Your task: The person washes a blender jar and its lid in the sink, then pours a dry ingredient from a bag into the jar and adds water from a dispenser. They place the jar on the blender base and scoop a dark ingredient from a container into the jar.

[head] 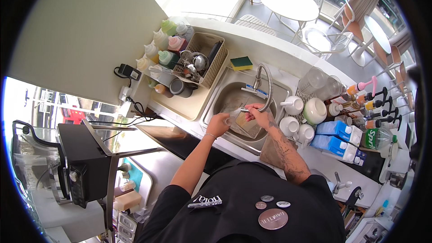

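Over a stainless steel sink [216,108], my right hand [258,114] grips the end of a flexible metal faucet hose [270,86]. Beside it, to the left, my left hand [218,124] is closed around a small clear object, perhaps a glass or plastic cup; my fingers hide most of it. The nozzle [243,110] points towards that object. Below my hands, a flat brownish piece [251,126] lies in the basin. A green and yellow sponge [241,63] rests on the ledge behind the sink.
A plastic basket [221,57] of utensils and squeeze bottles [167,57] stand on a tray [189,113] at left. To the right are white mugs [289,126], clear pitchers [312,79], milk cartons [332,130] and pump bottles [357,103]. A brown cloth [271,150] lies at the sink's front edge.
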Motion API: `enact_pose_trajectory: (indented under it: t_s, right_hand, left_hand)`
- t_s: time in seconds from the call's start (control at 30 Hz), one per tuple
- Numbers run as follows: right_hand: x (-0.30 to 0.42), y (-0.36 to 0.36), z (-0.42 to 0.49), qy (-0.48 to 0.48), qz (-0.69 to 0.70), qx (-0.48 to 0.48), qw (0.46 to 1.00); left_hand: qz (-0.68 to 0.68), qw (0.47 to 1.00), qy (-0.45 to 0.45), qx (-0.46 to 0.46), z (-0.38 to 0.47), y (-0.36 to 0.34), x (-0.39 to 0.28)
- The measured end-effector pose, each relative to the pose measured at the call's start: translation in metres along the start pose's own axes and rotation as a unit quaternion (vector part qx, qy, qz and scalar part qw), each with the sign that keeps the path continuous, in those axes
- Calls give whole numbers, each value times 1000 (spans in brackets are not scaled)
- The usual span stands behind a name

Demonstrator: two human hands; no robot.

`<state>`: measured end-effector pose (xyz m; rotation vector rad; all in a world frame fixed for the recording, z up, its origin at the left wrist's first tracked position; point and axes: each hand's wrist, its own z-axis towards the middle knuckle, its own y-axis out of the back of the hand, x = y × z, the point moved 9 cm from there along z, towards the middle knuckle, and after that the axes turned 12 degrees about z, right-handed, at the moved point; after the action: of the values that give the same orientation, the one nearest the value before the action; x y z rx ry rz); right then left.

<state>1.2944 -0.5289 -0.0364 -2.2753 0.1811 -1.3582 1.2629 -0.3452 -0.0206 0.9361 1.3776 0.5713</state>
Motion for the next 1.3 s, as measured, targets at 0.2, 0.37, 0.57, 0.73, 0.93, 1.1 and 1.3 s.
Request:
enact_pose_trajectory:
  t_s: [0.2,0.37,0.57,0.73,0.93,1.1,1.3]
  right_hand:
    - [17,21,16,77,-39,-60,994]
    - [-1,7,5,-5,-24,15,1000]
    - [18,27,17,68,-65,-30,995]
    - [11,61,10,-5,-133,-73,988]
    - [33,43,20,101,-81,14,991]
    - [34,59,13,51,-161,3,986]
    - [32,78,-7,-13,-211,-12,977]
  left_hand:
    - [-6,1000,4,3,-2,0,5]
    - [2,1000,4,-1,-1,0,4]
    - [-17,1000,-5,6,-1,3,7]
    - [-42,999,10,-2,-1,5,18]
    - [-57,995,49,72,1,-1,38]
    - [-111,991,41,68,5,6,47]
    - [-140,987,37,75,7,6,49]
